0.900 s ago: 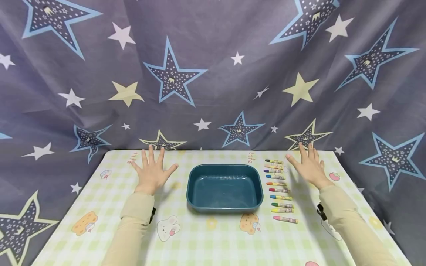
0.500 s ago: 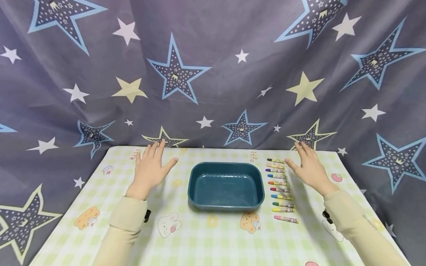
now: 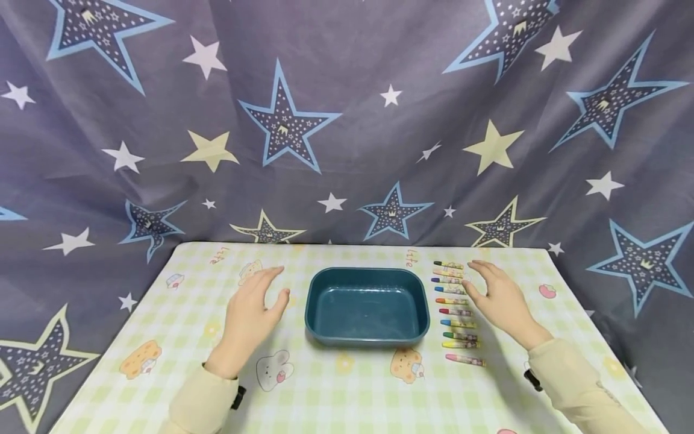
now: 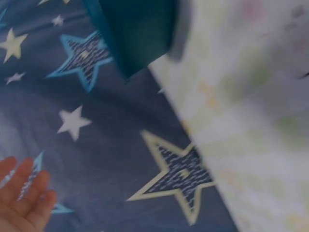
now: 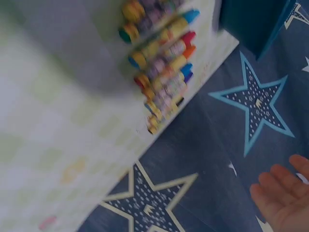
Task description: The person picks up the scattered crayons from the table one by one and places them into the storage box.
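My left hand (image 3: 249,316) hovers over the cloth to the left of a dark teal tray (image 3: 367,342), its fingers relaxed and holding nothing. On the other side, my right hand (image 3: 504,301) is just right of a column of crayons (image 3: 459,323), thumb tip close to the upper ones, also holding nothing. The crayons lie side by side in several colours, with a pink crayon (image 3: 465,360) nearest the front. In the left wrist view the fingers (image 4: 34,193) appear at the lower left. The right wrist view shows the crayons (image 5: 166,41) lined up beside the tray (image 5: 253,24).
A green-and-white checked tablecloth (image 3: 347,398) with cartoon prints covers the table. Directly behind the table's far edge hangs a dark grey curtain (image 3: 347,150) printed with stars, which also runs along both sides.
Both hands have drawn back from the table's far edge toward the front, and their spread fingers have relaxed. The tray and crayons stay in place; the head view shifts slightly.
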`<state>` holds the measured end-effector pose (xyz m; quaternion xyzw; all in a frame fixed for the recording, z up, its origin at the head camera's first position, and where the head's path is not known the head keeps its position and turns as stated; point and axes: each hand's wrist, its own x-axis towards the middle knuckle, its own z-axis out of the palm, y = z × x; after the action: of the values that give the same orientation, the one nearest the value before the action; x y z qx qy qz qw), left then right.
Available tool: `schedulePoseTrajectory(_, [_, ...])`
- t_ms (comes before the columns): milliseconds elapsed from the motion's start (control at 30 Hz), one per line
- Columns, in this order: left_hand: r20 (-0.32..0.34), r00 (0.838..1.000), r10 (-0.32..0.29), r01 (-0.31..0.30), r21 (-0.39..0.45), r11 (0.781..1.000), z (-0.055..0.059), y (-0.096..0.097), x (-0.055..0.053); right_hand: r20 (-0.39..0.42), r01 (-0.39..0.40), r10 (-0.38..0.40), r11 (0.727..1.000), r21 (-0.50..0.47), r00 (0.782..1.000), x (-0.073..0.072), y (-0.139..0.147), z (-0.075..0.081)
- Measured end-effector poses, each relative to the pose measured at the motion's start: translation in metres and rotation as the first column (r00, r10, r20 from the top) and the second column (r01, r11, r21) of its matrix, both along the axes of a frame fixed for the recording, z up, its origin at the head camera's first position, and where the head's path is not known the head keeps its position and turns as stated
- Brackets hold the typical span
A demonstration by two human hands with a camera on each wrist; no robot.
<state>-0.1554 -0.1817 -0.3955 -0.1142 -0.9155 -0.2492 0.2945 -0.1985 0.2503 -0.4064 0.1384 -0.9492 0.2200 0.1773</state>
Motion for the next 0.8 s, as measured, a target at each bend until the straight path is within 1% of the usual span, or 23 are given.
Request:
schedulePoseTrajectory(67, [-0.015, 1.0, -0.013, 0.013, 0.024, 1.0, -0.01, 0.002, 0.006, 0.05, 0.004, -0.003, 1.0, -0.015, 0.999, 0.004, -0.002, -0.004])
schedulePoseTrajectory(100, [-0.01, 1.0, -0.02, 0.02, 0.042, 0.999, -0.015, 0.003, 0.009, 0.069, 0.008, -0.006, 1.0, -0.026, 0.998, 0.005, -0.003, -0.006])
schedulePoseTrajectory(133, [0.012, 1.0, -0.027, 0.026, 0.061, 0.998, -0.018, 0.004, 0.012, 0.082, 0.009, -0.006, 0.999, -0.04, 0.997, 0.006, -0.004, -0.008])
schedulePoseTrajectory(200, [0.09, 0.995, -0.043, 0.033, 0.114, 0.993, -0.024, 0.007, 0.018, 0.093, 0.007, 0.0, 0.997, -0.072, 0.996, 0.009, -0.008, -0.014])
schedulePoseTrajectory(233, [0.139, 0.989, -0.056, 0.036, 0.143, 0.989, -0.027, 0.009, 0.021, 0.098, 0.003, 0.006, 0.996, -0.091, 0.995, 0.01, -0.009, -0.017])
schedulePoseTrajectory(300, [0.235, 0.968, -0.09, 0.043, 0.198, 0.979, -0.033, 0.012, 0.025, 0.109, -0.007, 0.022, 0.991, -0.136, 0.994, 0.013, -0.013, -0.023])
schedulePoseTrajectory(333, [0.275, 0.956, -0.102, 0.042, 0.214, 0.976, -0.037, 0.013, 0.025, 0.113, -0.012, 0.03, 0.988, -0.152, 0.993, 0.014, -0.015, -0.026])
schedulePoseTrajectory(400, [0.331, 0.935, -0.124, 0.048, 0.229, 0.972, -0.042, 0.017, 0.023, 0.132, -0.016, 0.041, 0.983, -0.185, 0.99, 0.017, -0.018, -0.031])
schedulePoseTrajectory(433, [0.346, 0.929, -0.129, 0.051, 0.226, 0.973, -0.045, 0.018, 0.02, 0.143, -0.019, 0.048, 0.98, -0.196, 0.989, 0.018, -0.019, -0.033])
schedulePoseTrajectory(467, [0.348, 0.928, -0.131, 0.056, 0.216, 0.975, -0.047, 0.018, 0.016, 0.158, -0.025, 0.059, 0.977, -0.211, 0.986, 0.019, -0.021, -0.036])
schedulePoseTrajectory(533, [0.337, 0.932, -0.132, 0.068, 0.197, 0.978, -0.052, 0.017, 0.005, 0.182, -0.034, 0.077, 0.973, -0.226, 0.98, 0.02, -0.023, -0.04])
schedulePoseTrajectory(567, [0.334, 0.932, -0.141, 0.076, 0.201, 0.977, -0.053, 0.016, -0.002, 0.194, -0.043, 0.09, 0.971, -0.236, 0.977, 0.021, -0.025, -0.041])
schedulePoseTrajectory(633, [0.334, 0.927, -0.171, 0.097, 0.228, 0.969, -0.059, 0.012, -0.015, 0.206, -0.063, 0.116, 0.966, -0.251, 0.972, 0.023, -0.028, -0.044])
schedulePoseTrajectory(667, [0.342, 0.919, -0.197, 0.11, 0.257, 0.96, -0.061, 0.01, -0.022, 0.21, -0.069, 0.126, 0.963, -0.259, 0.97, 0.024, -0.029, -0.045])
schedulePoseTrajectory(700, [0.361, 0.905, -0.226, 0.118, 0.298, 0.947, -0.064, 0.008, -0.028, 0.207, -0.075, 0.131, 0.963, -0.259, 0.969, 0.025, -0.03, -0.045])
schedulePoseTrajectory(733, [0.381, 0.886, -0.264, 0.127, 0.348, 0.929, -0.068, 0.007, -0.033, 0.207, -0.08, 0.137, 0.962, -0.262, 0.969, 0.026, -0.031, -0.046])
schedulePoseTrajectory(800, [0.425, 0.837, -0.346, 0.134, 0.452, 0.882, -0.075, 0.005, -0.042, 0.205, -0.084, 0.14, 0.963, -0.258, 0.969, 0.028, -0.032, -0.047])
